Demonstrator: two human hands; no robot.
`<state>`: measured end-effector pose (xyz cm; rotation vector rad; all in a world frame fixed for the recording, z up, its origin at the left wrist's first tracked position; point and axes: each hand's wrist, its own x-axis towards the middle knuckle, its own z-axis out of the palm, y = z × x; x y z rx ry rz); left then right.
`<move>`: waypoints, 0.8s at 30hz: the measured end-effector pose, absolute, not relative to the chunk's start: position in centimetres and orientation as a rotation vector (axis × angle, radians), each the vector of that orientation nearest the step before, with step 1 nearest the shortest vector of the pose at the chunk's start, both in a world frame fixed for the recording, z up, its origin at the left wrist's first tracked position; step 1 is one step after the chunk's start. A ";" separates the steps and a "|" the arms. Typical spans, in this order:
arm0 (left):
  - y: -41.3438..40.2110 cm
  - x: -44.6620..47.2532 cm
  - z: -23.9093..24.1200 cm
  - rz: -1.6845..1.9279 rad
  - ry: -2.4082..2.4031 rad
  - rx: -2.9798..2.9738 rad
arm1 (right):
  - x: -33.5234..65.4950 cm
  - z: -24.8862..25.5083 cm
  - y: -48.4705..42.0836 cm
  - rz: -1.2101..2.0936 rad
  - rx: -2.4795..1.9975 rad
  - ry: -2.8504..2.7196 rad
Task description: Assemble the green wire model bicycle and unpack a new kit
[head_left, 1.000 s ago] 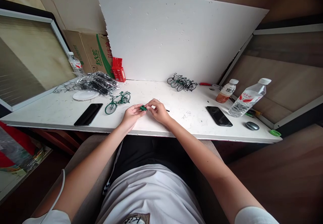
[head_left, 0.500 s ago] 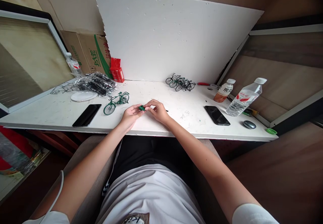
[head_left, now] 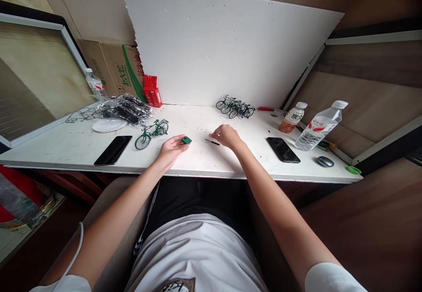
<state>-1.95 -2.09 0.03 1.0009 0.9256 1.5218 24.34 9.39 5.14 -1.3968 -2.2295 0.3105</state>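
My left hand (head_left: 172,148) pinches a small green part (head_left: 186,140) between thumb and fingertips, just above the white table (head_left: 75,145). My right hand (head_left: 227,135) rests further right on the table with its fingers curled, fingertips close to a thin dark rod (head_left: 212,142) lying there. Whether it touches the rod I cannot tell. A green model bicycle (head_left: 152,133) stands to the left of my left hand.
A black phone (head_left: 113,149) lies at the left, another phone (head_left: 283,149) at the right. Several small model bicycles (head_left: 235,107) stand at the back by the white foam board (head_left: 224,46). Two bottles (head_left: 318,126), a mouse (head_left: 325,161), a bag of parts (head_left: 127,108) and a white disc (head_left: 108,125) sit around.
My right hand has let go of the green part and moved right to the thin rod. My left hand keeps the green part.
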 end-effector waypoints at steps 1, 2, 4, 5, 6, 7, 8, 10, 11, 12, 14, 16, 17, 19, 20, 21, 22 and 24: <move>-2.0 -2.0 0.0 1.525 0.931 1.006 | 24.8 5.1 9.6 0.364 -1.406 -2.262; -2.0 -2.0 -0.1 1.527 0.934 1.011 | 25.2 5.0 9.8 0.411 -1.399 -2.302; -1.9 -2.1 -0.2 1.524 0.926 1.017 | 25.5 4.7 10.0 0.475 -1.389 -2.359; -1.8 -2.1 -0.3 1.520 0.916 1.012 | 25.5 4.6 10.0 0.496 -1.391 -2.374; -1.8 -2.1 -0.3 1.516 0.903 0.999 | 25.5 4.5 9.9 0.514 -1.395 -2.382; -1.9 -2.1 -0.2 1.514 0.889 0.979 | 25.4 4.4 9.8 0.534 -1.397 -2.390; -1.9 -2.1 -0.1 1.513 0.876 0.956 | 25.2 4.4 9.7 0.554 -1.388 -2.399; -2.0 -2.1 0.0 1.513 0.857 0.923 | 24.9 4.2 9.5 0.559 -1.347 -2.398; -2.1 -2.1 0.1 1.514 0.851 0.918 | 24.6 4.1 9.4 0.539 -1.324 -2.376; -2.1 -2.0 0.2 1.513 0.845 0.919 | 24.3 4.0 9.3 0.515 -1.292 -2.338; -2.1 -2.0 0.2 1.518 0.838 0.925 | 23.5 3.7 9.0 0.492 -1.173 -2.224; -2.0 -2.0 0.1 1.530 0.842 0.927 | 22.5 3.4 8.7 0.514 -0.987 -2.106; -1.9 -2.0 -0.1 1.539 0.846 0.926 | 21.9 3.3 8.5 0.518 -0.894 -2.062; -1.7 -1.9 -0.3 1.556 0.856 0.912 | 20.9 3.1 8.0 0.483 -0.751 -2.017; -1.6 -1.9 -0.4 1.566 0.859 0.900 | 20.5 2.9 7.8 0.462 -0.702 -2.012; -1.5 -1.9 -0.5 1.574 0.863 0.886 | 20.1 2.8 7.5 0.449 -0.666 -2.011; -1.5 -1.9 -0.5 1.578 0.865 0.875 | 19.8 2.7 7.2 0.451 -0.642 -2.006; -1.5 -1.8 -0.5 1.576 0.869 0.868 | 19.4 2.5 6.7 0.488 -0.627 -1.977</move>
